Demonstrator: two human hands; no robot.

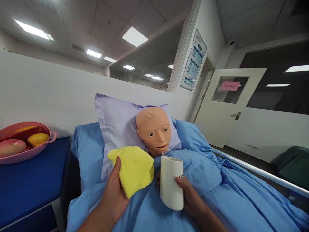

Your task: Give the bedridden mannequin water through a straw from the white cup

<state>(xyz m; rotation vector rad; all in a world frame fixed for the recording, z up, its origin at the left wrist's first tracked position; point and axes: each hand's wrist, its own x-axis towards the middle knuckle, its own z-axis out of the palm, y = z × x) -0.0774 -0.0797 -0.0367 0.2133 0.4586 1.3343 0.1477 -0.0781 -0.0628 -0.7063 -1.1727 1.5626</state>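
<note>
– Where the cabinet stands at the left, what sits on it?
– A pink bowl at its far left edge, with fruit in it.
– Next along, the left hand?
– Gripping a folded yellow cloth, thumb up its left side. It holds the cloth above the blanket, in front of the pillow's lower edge and just left of the manikin's chin.
– Does the cloth touch the manikin?
– I cannot tell; they are very close.
– And right of the cloth?
– A white cup, upright, just beside the cloth. The right hand is wrapped around its lower right side, fingers on the front. A straw rises from the rim to the manikin's lips.
– Where does the manikin lie?
– Head on the lilac pillow at the head of the bed, the blanket drawn up to its chin.
– Farther right?
– A rail runs along the bed's right edge, with a cream door beyond it.
</note>
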